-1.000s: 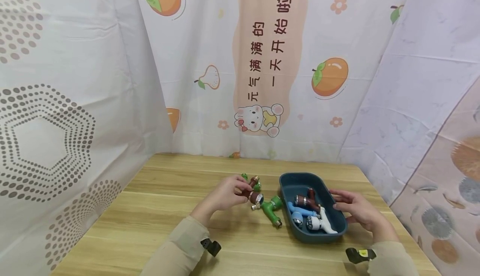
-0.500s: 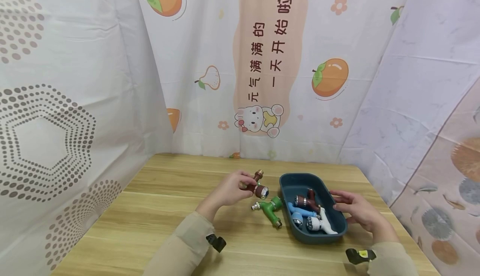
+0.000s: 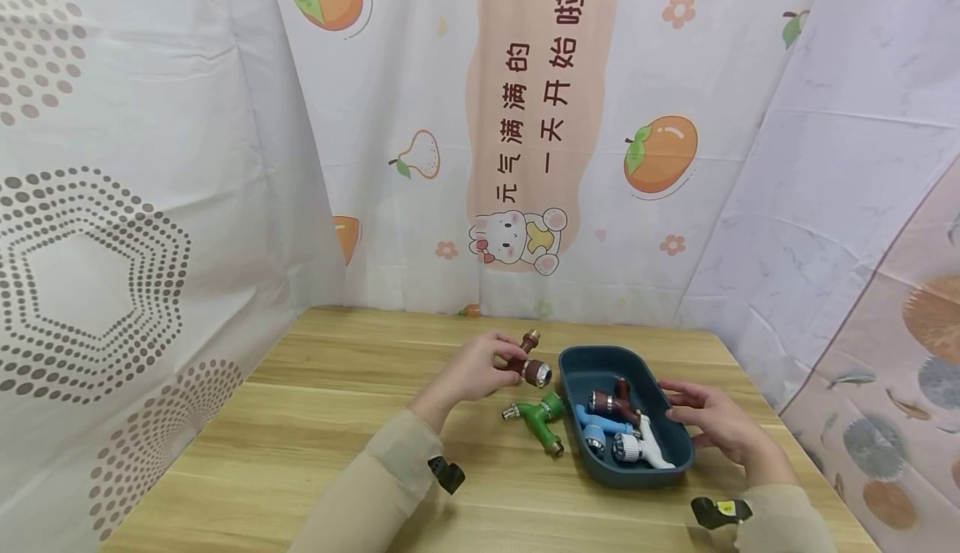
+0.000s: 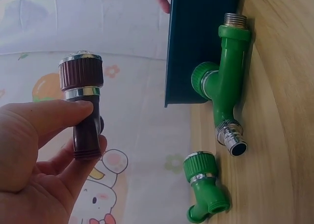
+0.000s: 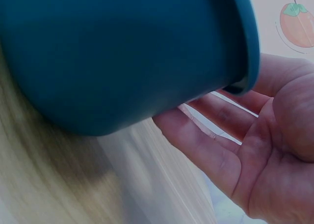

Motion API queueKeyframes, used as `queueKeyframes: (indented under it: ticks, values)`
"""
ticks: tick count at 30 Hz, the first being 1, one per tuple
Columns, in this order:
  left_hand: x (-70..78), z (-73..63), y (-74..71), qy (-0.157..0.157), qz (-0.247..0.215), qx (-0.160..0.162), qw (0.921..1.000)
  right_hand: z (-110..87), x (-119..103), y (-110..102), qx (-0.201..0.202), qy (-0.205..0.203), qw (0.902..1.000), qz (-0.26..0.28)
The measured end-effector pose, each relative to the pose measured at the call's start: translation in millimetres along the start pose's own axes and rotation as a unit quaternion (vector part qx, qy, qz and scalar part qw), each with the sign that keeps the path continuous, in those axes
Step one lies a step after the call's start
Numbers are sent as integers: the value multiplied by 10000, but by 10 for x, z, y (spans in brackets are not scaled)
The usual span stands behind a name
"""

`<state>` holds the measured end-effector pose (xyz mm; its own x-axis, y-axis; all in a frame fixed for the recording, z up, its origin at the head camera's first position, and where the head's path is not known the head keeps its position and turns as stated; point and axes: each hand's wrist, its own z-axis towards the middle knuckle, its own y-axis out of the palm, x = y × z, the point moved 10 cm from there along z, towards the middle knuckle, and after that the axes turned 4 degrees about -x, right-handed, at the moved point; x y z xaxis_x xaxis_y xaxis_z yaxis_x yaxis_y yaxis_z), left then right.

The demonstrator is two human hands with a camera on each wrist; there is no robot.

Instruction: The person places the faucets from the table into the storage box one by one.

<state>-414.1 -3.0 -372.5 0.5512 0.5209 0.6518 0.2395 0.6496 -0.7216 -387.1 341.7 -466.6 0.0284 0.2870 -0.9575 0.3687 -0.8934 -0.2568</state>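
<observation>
From my feed, the left hand [image 3: 483, 367] pinches a dark red tap [image 3: 534, 371] between thumb and fingers, lifted just left of the blue bin [image 3: 637, 478], while the right hand [image 3: 720, 419] has its fingers laid against the bin's right outer side; how hard they press, I can't tell. My worry is that pinch: it sits on the smooth neck, with the ribbed knob jutting free, so the tap could twist or slip if the knob caught the bin's left rim. Inside the bin, the red-brown tap [image 3: 618, 404], blue tap [image 3: 596, 434] and white tap [image 3: 652, 446] lie bunched towards the near end, so anything lowered onto them could knock or tip. A careless sweep could also snag the green tap [image 3: 538, 421] just left of the bin. The left wrist view gives me a second green tap [image 4: 208, 189], left of the bin too, which the head view hides; only the head view shows the bin's contents, since the right wrist camera sees just its outer wall.
</observation>
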Motion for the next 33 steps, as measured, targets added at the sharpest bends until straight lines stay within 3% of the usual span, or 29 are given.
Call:
queueKeyframes:
  ticks: [7, 15, 33]
  values:
    - [27, 124, 38, -144, -189, 3, 9997, 13, 6, -7, -11, -19, 10000, 26]
    - [96, 288, 103, 101, -194, 9, 9998, 16, 12, -4, -34, -8, 10000, 45]
    - [166, 544, 228, 61, 229, 131, 9996, -1, 14, 0, -16, 2, 10000, 31]
